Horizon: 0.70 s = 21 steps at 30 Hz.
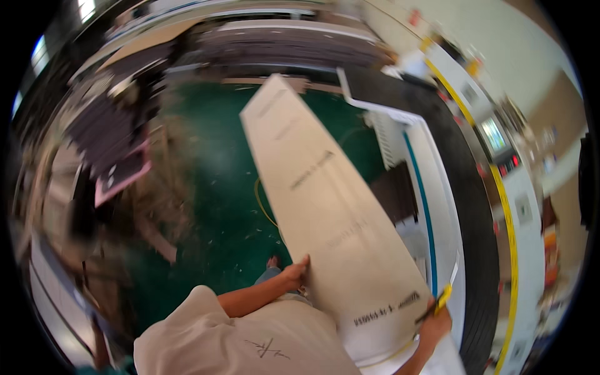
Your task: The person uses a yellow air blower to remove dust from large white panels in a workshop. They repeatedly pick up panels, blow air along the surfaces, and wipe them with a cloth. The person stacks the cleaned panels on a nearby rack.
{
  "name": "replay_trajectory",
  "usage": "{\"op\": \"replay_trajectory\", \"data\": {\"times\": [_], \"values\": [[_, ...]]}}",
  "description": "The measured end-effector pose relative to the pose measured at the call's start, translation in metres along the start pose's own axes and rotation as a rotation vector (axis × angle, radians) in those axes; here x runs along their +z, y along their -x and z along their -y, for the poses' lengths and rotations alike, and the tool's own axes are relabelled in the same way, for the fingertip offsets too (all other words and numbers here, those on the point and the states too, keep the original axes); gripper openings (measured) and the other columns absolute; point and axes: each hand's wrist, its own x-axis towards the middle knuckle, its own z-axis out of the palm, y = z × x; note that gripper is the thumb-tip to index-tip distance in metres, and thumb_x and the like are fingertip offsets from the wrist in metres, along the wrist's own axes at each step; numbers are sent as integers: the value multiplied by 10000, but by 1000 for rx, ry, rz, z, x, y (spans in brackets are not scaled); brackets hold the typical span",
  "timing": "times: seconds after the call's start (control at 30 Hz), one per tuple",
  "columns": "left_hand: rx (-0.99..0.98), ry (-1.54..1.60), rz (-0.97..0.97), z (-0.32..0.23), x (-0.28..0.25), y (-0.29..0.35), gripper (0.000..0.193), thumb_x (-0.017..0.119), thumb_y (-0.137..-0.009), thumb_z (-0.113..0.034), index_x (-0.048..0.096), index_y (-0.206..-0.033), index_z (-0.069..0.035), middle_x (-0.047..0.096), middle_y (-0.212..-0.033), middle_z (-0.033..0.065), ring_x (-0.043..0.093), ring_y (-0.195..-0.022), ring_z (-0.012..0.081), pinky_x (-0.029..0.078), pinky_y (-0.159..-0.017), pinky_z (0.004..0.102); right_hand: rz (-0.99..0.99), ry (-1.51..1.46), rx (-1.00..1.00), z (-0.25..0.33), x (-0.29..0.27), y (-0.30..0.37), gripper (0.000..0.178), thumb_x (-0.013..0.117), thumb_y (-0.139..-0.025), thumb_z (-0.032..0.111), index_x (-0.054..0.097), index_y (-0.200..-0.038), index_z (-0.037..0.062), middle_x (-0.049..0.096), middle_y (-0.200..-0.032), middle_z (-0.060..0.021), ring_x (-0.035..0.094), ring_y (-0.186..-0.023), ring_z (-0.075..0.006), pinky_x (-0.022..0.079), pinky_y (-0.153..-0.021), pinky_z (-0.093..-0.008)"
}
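Pale beige board (325,194), long, flat, smooth, dark printing across face; slants away from body above green floor (212,225). Left hand (296,273) pinching its left edge. Right hand (434,322) at right edge, fingers wrapped round yellow-and-black tool (444,297); whether also gripping board, cannot tell. Black-topped machine table (459,200) just right; brown sheet stack (287,47) beyond far end; thin curved yellow hose (264,205) on floor, partly behind board.
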Motion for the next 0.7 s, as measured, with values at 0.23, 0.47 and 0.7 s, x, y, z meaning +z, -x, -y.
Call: {"op": "replay_trajectory", "data": {"times": [0.23, 0.47, 0.7], "values": [[193, -318, -21, 37, -50, 57, 835, 652, -920, -630, 535, -1424, 26, 543, -1465, 148, 519, -1327, 280, 416, -1100, 408, -224, 204, -646, -96, -27, 132, 237, 731, -902, 219, 703, -1066, 50, 666, -903, -25, 613, -786, -194, 520, -688, -412], [279, -464, -44, 61, -100, 155, 909, 655, -902, -663, 425, -1485, -3, 505, -1473, 156, 462, -1368, 261, 367, -1134, 398, 103, -31, -376, -86, -16, 230, 298, 730, -909, 265, 700, -1082, 25, 680, -946, -114, 634, -816, -262, 529, -727, -448], [403, -428, -28, 77, -131, 239, 1077, 676, -825, -745, 358, -1496, 35, 456, -1506, 202, 424, -1418, 300, 359, -1150, 396, 252, -228, -459, -26, 34, 274, 307, 730, -913, 268, 698, -1084, 16, 679, -944, -115, 629, -813, -263, 528, -725, -448]]}}
